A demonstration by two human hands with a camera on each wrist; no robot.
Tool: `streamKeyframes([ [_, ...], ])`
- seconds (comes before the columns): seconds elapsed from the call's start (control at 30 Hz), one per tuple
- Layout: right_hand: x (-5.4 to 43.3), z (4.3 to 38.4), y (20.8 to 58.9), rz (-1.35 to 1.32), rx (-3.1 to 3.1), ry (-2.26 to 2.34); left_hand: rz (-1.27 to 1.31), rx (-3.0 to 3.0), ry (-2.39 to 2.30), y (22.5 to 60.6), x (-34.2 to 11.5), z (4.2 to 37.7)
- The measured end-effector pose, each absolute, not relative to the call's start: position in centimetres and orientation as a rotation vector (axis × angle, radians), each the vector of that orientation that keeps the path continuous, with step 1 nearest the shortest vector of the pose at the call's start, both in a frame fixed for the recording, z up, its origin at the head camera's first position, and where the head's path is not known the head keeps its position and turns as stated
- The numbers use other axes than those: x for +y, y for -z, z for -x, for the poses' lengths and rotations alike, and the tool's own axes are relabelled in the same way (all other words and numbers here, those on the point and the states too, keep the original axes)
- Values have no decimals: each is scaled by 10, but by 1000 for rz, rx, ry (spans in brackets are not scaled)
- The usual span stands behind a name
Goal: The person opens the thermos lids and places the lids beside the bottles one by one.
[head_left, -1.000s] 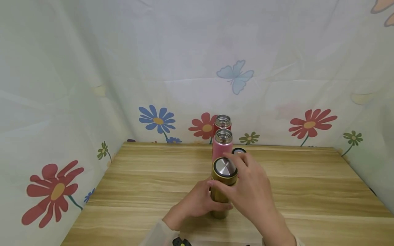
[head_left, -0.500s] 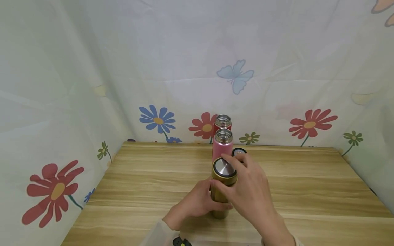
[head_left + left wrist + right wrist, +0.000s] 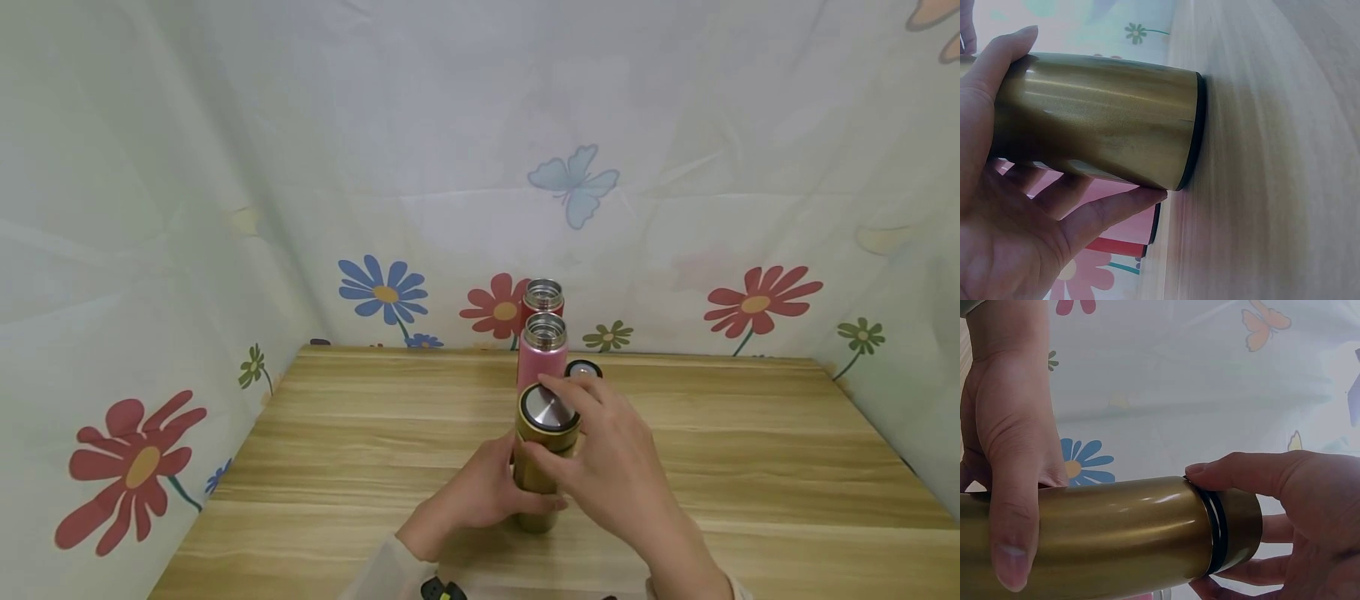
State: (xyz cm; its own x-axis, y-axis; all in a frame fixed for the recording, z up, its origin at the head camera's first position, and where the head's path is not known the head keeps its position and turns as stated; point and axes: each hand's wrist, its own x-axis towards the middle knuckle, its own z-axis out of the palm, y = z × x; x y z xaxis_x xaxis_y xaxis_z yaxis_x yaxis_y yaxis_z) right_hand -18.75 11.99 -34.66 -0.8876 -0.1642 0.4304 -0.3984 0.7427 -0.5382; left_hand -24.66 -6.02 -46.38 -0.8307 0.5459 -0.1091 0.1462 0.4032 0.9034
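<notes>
A gold thermos bottle [image 3: 536, 479] stands upright on the table. My left hand [image 3: 483, 492] grips its body, the thumb on one side and the fingers round the other. Its black base ring [image 3: 1196, 131] is right at the tabletop in the left wrist view. With thumb and fingers, my right hand [image 3: 611, 462] pinches the lid [image 3: 550, 408], which has a silver disc on top. A black band [image 3: 1216, 531] shows between lid and body in the right wrist view. Directly behind are a pink thermos bottle [image 3: 542, 367] and a red one [image 3: 543, 317], both uncapped with steel mouths.
Beside the pink bottle sits a black-rimmed lid [image 3: 583, 369], partly behind my right hand. The wooden table [image 3: 375, 433] ends at a flowered cloth backdrop [image 3: 450, 192]. A small black and yellow object [image 3: 442, 590] shows at the lower edge, near my left sleeve.
My right hand has shifted slightly at the gold lid, its thumb a little further right than half a second ago. The left hand and the other bottles keep their places.
</notes>
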Motion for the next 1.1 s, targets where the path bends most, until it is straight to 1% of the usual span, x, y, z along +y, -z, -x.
streamKeyframes([
  [0.33,128,191,343,-539,-2623,-1063,-603,2300,-1396,463,-60,246],
  [0.73,139,195,345,-774,-2606,-1192,-616,2316,-1393,461,-60,244],
  [1.1,143,196,347,-814,-2608,-1226,-653,2314,-1416,463,-60,244],
])
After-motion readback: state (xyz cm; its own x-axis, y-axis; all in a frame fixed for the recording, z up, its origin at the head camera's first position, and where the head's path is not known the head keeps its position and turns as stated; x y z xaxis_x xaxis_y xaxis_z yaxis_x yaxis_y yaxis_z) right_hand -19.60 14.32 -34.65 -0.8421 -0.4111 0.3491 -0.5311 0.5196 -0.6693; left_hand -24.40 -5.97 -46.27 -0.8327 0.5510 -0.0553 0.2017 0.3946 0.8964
